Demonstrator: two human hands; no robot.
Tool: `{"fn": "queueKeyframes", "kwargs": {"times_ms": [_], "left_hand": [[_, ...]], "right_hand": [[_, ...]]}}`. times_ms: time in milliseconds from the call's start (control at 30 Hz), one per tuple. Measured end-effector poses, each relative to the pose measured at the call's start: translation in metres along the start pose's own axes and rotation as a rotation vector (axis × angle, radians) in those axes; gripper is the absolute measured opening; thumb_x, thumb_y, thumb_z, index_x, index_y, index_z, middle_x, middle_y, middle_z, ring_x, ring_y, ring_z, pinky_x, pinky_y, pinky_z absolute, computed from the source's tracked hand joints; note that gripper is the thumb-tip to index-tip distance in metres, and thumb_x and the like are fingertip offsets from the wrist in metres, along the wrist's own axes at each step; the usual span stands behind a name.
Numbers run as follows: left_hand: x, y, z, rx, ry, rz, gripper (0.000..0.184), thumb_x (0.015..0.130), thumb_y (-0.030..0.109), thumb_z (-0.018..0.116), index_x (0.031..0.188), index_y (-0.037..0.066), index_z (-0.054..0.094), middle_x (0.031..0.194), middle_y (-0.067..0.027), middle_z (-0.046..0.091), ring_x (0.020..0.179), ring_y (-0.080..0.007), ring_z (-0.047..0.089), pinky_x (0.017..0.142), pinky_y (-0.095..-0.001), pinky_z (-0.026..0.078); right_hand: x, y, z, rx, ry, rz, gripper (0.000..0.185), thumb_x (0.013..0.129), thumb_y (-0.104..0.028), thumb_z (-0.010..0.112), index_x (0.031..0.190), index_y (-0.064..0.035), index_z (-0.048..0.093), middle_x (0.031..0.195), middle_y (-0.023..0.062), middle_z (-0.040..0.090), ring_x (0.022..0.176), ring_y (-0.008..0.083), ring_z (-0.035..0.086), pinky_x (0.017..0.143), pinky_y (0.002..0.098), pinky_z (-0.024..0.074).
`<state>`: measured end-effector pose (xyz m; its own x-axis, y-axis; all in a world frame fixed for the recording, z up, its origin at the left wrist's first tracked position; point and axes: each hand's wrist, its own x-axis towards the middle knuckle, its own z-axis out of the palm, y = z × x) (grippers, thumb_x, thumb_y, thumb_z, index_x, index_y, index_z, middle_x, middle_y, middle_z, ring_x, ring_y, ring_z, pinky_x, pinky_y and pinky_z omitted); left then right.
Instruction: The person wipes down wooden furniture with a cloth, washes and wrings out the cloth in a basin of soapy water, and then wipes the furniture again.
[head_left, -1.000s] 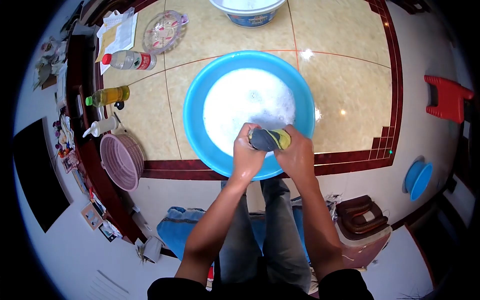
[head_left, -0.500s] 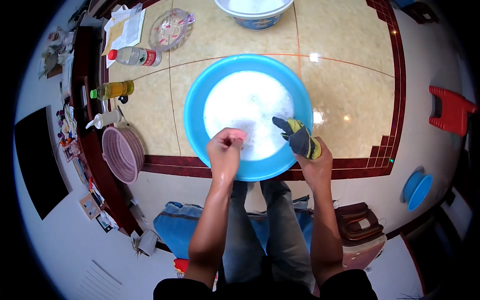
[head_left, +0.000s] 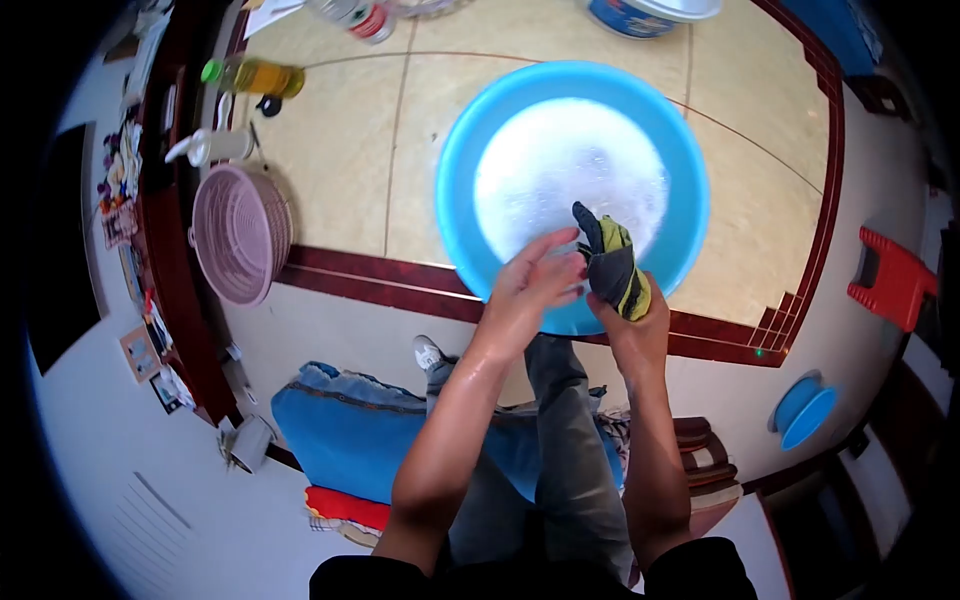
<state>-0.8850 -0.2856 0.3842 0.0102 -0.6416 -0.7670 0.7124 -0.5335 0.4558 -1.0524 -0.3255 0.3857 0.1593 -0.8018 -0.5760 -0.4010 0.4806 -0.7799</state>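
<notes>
A bunched grey-and-yellow striped cloth (head_left: 615,272) stands up out of my right hand (head_left: 641,330), whose fingers are wrapped round its lower end. Its exact kind does not show. My left hand (head_left: 535,285) is just to the left of it, fingers spread and the tips close to the cloth; whether they touch it I cannot tell. Both hands are over the near rim of a large blue basin (head_left: 459,190). White suds (head_left: 560,150) cover the water inside.
At the left are a pink basket (head_left: 205,240), a white pump bottle (head_left: 225,146) and a green-capped bottle of yellow liquid (head_left: 265,78). A blue-and-white tub (head_left: 640,18) stands at the far edge. On the right are a red stool (head_left: 890,280) and a small blue basin (head_left: 808,415).
My left hand has gone from a pinch over the basin's left side to spread fingers beside the cloth. The cloth stays in my right hand. The camera view has shifted.
</notes>
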Motion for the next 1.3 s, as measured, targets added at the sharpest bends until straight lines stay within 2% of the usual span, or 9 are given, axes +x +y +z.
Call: {"fn": "queueKeyframes", "kwargs": {"times_ms": [167, 367, 467, 600, 733, 900, 1033, 1133, 1300], "left_hand": [[-0.051, -0.005, -0.06, -0.019, -0.073, 0.204, 0.081, 0.088, 0.0, 0.077, 0.155, 0.002, 0.032, 0.124, -0.0141, 0.066, 0.113, -0.019, 0.064, 0.097, -0.0343, 0.052], [-0.117, -0.023, -0.184, -0.098, 0.16, 0.343, 0.069, 0.089, 0.003, 0.077, 0.148, 0.0, 0.04, 0.117, -0.0106, 0.07, 0.106, -0.0166, 0.068, 0.092, -0.0308, 0.055], [-0.154, -0.045, -0.255, -0.072, 0.254, 0.303, 0.07, 0.09, 0.008, 0.078, 0.149, 0.001, 0.04, 0.113, -0.012, 0.072, 0.102, -0.0154, 0.068, 0.09, -0.0303, 0.055], [-0.212, -0.074, -0.331, -0.132, 0.4, 0.33, 0.066, 0.093, 0.007, 0.073, 0.147, 0.0, 0.038, 0.113, -0.0128, 0.07, 0.1, -0.0142, 0.067, 0.088, -0.0288, 0.053], [-0.254, -0.119, -0.39, -0.303, 0.442, 0.444, 0.062, 0.093, 0.001, 0.069, 0.144, -0.003, 0.034, 0.113, -0.013, 0.067, 0.1, -0.0126, 0.064, 0.087, -0.0269, 0.052], [-0.311, -0.138, -0.444, -0.416, 0.512, 0.537, 0.055, 0.09, -0.004, 0.065, 0.139, -0.001, 0.04, 0.112, -0.0099, 0.065, 0.096, -0.0104, 0.062, 0.084, -0.0244, 0.051], [-0.342, -0.144, -0.486, -0.394, 0.579, 0.647, 0.05, 0.088, -0.007, 0.065, 0.133, -0.001, 0.045, 0.109, -0.0082, 0.064, 0.096, -0.0105, 0.061, 0.086, -0.025, 0.05], [-0.354, -0.148, -0.519, -0.464, 0.655, 0.683, 0.051, 0.087, -0.006, 0.068, 0.133, 0.001, 0.045, 0.108, -0.0087, 0.064, 0.091, -0.0106, 0.061, 0.083, -0.0248, 0.051], [-0.379, -0.147, -0.563, -0.566, 0.736, 0.537, 0.052, 0.089, -0.001, 0.072, 0.132, 0.005, 0.045, 0.104, -0.012, 0.069, 0.092, -0.0143, 0.066, 0.081, -0.0286, 0.053]], "right_hand": [[-0.048, -0.01, 0.073, 0.006, -0.142, -0.115, 0.041, 0.083, -0.009, 0.08, 0.117, 0.0007, 0.06, 0.101, 0.0086, 0.07, 0.092, 0.0138, 0.065, 0.082, 0.0299, 0.053], [-0.108, 0.003, 0.19, -0.321, -0.147, -0.466, 0.057, 0.078, -0.011, 0.085, 0.127, -0.0017, 0.057, 0.113, 0.0164, 0.063, 0.097, 0.0309, 0.065, 0.086, 0.0379, 0.0527], [-0.137, 0.024, 0.247, -0.342, -0.365, -0.401, 0.055, 0.079, -0.011, 0.085, 0.126, -0.002, 0.058, 0.112, 0.0159, 0.063, 0.097, 0.0287, 0.066, 0.085, 0.0368, 0.0531], [-0.178, 0.044, 0.317, -0.322, -0.557, -0.226, 0.033, 0.082, -0.002, 0.073, 0.114, 0.0017, 0.065, 0.104, 0.0145, 0.071, 0.091, 0.0218, 0.07, 0.081, 0.0331, 0.0545], [-0.219, 0.057, 0.372, -0.356, -0.644, -0.058, 0.027, 0.084, -0.002, 0.068, 0.111, 0.002, 0.067, 0.097, 0.0094, 0.074, 0.087, 0.0092, 0.066, 0.077, 0.0241, 0.0517], [-0.264, 0.077, 0.433, -0.161, -0.697, 0.028, 0.019, 0.089, 0.004, 0.059, 0.107, -0.0031, 0.059, 0.077, -0.0035, 0.06, 0.063, 0.0017, 0.047, 0.054, 0.0204, 0.0334], [-0.294, 0.082, 0.474, -0.064, -0.732, 0.239, 0.019, 0.089, 0.005, 0.059, 0.104, -0.0065, 0.055, 0.08, -0.0028, 0.06, 0.066, 0.0009, 0.047, 0.055, 0.02, 0.0347], [-0.318, 0.091, 0.516, -0.063, -0.733, 0.189, 0.021, 0.088, 0.006, 0.059, 0.105, -0.0065, 0.055, 0.081, -0.0026, 0.061, 0.067, 0.0018, 0.049, 0.057, 0.02, 0.0373], [-0.342, 0.097, 0.563, -0.185, -0.925, 0.226, 0.052, 0.086, 0.005, 0.062, 0.137, -0.0034, 0.056, 0.103, 0.0064, 0.068, 0.088, 0.0094, 0.063, 0.081, 0.0235, 0.0496]]}}
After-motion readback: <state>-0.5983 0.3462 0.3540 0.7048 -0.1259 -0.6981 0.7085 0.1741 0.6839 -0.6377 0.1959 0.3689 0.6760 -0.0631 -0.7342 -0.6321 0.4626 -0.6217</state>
